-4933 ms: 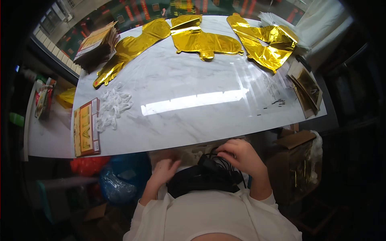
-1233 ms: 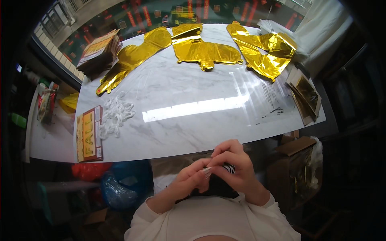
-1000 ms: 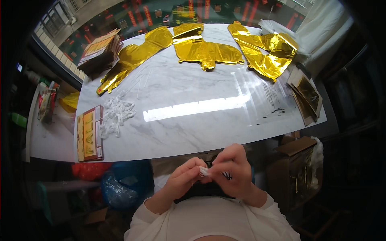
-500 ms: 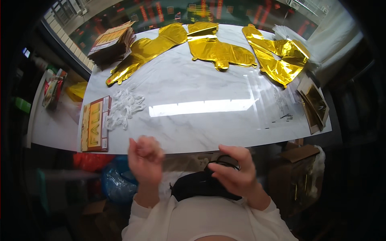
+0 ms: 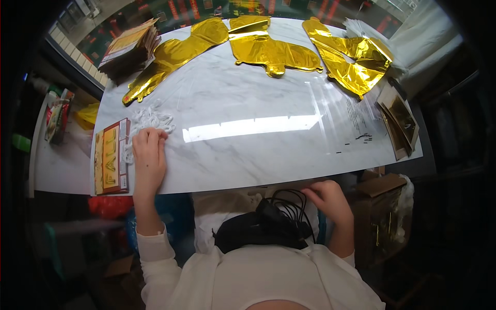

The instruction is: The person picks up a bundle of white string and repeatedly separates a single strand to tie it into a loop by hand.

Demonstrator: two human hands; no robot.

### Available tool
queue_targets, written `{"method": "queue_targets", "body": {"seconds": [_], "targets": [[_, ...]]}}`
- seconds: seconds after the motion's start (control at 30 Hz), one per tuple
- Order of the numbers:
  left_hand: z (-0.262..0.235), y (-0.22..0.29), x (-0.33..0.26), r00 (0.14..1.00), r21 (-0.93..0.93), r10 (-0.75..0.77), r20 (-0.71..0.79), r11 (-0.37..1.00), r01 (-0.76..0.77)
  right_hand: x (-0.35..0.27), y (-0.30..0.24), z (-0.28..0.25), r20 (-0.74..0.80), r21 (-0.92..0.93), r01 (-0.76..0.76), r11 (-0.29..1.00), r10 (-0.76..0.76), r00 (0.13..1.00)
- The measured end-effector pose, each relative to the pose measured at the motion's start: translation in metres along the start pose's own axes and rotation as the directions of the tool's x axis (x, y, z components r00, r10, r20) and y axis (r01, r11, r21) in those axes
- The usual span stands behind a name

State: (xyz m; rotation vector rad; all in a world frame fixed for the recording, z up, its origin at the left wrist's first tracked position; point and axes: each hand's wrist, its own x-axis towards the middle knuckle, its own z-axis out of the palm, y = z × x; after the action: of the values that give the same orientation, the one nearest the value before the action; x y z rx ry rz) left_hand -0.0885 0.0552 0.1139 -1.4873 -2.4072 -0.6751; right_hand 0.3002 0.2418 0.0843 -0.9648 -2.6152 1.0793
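My left hand (image 5: 150,157) reaches over the left part of the table, its fingers bent together onto a heap of thin white string (image 5: 154,118). The fingertips are partly hidden where they meet the string. A flat printed card pack (image 5: 111,157), brown and yellow, lies just left of that hand. My right hand (image 5: 333,202) hangs at the table's front edge, beside black looped cables (image 5: 289,206) on my lap. Its thumb and fingers are apart, with nothing seen between them. Gold foil balloons, flat and uninflated, lie along the far side: one at left (image 5: 181,54), one in the middle (image 5: 279,54), one at right (image 5: 356,64).
A stack of card packs (image 5: 129,46) stands at the far left of the marble-patterned table (image 5: 232,165). Clear plastic bags (image 5: 341,119) and folded gold foil pieces (image 5: 400,121) lie to the right. An open cardboard box (image 5: 377,217) stands below the right edge.
My left hand has moved forward and left from the table's front edge onto the white string. My right hand has lowered and shifted right. The view has shifted slightly.
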Motion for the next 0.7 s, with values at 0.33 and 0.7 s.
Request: {"method": "queue_targets", "body": {"seconds": [0.33,0.7], "targets": [[-0.03,0.019,-0.049,0.922,-0.019,0.042,-0.386,0.998,-0.054,0.01,0.017,0.019,0.05,0.071,-0.077,0.995,0.073,0.996],[0.155,0.06,-0.158,0.952,-0.406,0.203,0.229,0.909,-0.096,0.023,0.003,0.025,0.113,-0.015,-0.12,0.993,0.121,0.986]]}}
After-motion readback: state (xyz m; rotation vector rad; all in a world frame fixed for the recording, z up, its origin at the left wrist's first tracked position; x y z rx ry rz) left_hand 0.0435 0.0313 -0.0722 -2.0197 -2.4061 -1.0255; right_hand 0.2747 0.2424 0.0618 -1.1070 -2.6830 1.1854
